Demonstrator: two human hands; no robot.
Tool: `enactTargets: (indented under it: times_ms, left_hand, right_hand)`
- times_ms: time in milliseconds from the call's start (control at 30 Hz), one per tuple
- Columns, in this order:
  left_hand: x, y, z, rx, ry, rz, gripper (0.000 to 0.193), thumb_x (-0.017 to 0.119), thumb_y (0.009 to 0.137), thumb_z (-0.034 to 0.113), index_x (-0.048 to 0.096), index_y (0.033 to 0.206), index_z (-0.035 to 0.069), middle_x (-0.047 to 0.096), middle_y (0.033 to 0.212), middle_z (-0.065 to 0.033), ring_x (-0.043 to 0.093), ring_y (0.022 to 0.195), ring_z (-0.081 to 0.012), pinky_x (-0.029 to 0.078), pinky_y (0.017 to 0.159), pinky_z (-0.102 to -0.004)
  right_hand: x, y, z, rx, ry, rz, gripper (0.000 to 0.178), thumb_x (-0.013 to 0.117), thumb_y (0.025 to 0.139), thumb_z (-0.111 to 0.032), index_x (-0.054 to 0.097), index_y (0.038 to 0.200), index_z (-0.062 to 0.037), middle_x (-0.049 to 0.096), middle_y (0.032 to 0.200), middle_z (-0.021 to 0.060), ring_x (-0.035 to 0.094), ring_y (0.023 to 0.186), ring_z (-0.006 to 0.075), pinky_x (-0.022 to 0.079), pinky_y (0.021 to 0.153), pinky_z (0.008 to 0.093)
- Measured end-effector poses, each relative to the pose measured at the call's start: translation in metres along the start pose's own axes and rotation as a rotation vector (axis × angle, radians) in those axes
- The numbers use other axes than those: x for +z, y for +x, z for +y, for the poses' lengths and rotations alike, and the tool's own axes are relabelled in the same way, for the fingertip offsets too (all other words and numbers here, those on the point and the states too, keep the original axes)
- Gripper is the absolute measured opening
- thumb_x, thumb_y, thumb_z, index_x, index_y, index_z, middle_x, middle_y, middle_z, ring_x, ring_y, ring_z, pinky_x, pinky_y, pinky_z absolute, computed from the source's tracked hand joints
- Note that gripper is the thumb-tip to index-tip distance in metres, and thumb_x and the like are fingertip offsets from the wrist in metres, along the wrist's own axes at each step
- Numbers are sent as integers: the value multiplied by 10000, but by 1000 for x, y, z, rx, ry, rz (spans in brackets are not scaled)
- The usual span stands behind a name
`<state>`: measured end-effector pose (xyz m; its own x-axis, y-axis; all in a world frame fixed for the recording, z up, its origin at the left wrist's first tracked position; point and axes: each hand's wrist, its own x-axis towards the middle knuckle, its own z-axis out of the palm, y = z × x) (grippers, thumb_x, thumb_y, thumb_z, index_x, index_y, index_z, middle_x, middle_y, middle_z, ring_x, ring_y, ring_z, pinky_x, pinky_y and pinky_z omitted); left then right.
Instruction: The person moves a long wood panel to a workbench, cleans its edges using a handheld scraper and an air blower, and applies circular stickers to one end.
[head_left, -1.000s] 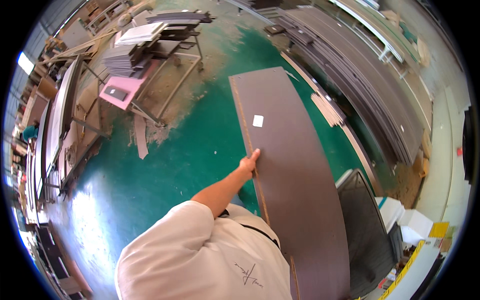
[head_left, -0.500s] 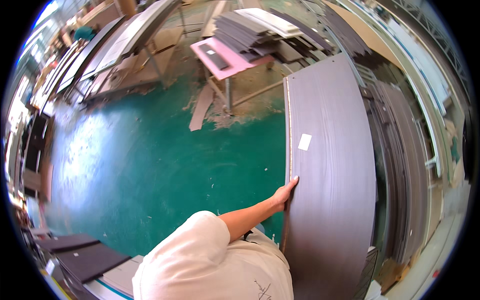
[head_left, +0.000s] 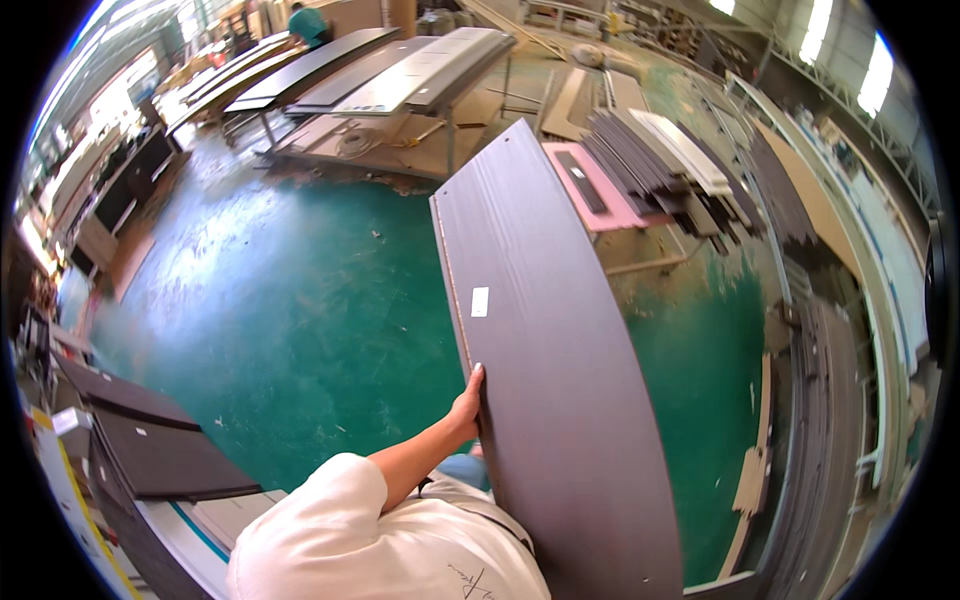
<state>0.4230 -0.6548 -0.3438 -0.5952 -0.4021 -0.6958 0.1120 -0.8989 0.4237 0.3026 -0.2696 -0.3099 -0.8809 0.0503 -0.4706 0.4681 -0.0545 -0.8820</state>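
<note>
Gripping the long dark panel at its left edge, left hand fingers clenched on it to steady it; right hand hidden.

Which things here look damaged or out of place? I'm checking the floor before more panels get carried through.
The green floor is worn and scuffed pale near the far racks. Loose board offcuts lie scattered there. The dark panel under the left hand looks intact.
</note>
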Motion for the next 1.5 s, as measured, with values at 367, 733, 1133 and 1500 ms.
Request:
enactTargets:
  times_ms: [367, 733, 1133, 1500]
  left_hand:
    - [-185, -20, 244, 246, -218, 119, 971, 609, 875, 809, 525, 1502, 71, 570, 1508, -116, 556, 1350, -301, 432, 1134, -497]
    - [-320, 29, 552, 318, -301, 205, 986, 626, 869, 800, 532, 1470, 23, 574, 1494, -145, 562, 1342, -305, 444, 1132, -506]
    - [-386, 158, 928, 432, -90, 530, 935, 701, 887, 706, 533, 1449, -22, 610, 1426, -164, 595, 1277, -304, 473, 1093, -459]
    - [-539, 257, 1143, 298, -124, 550, 882, 777, 877, 615, 559, 1392, -66, 637, 1375, -192, 639, 1207, -319, 530, 1015, -466]
  right_hand:
    - [330, -92, 49, 9, -207, -322, 488, 621, 1039, -299, 596, 1299, 112, 678, 1223, 169, 687, 1062, 311, 571, 903, 439]
    - [629, -187, 109, 62, -230, -419, 476, 620, 1040, -292, 599, 1293, 111, 680, 1214, 168, 691, 1053, 311, 575, 894, 440]
    - [980, -230, 164, 121, -218, -496, 464, 620, 1041, -284, 602, 1286, 110, 682, 1205, 168, 694, 1043, 310, 579, 884, 442]
    - [1148, -317, 181, -6, -165, -166, 453, 619, 1042, -276, 605, 1280, 108, 684, 1196, 167, 698, 1033, 309, 583, 875, 444]
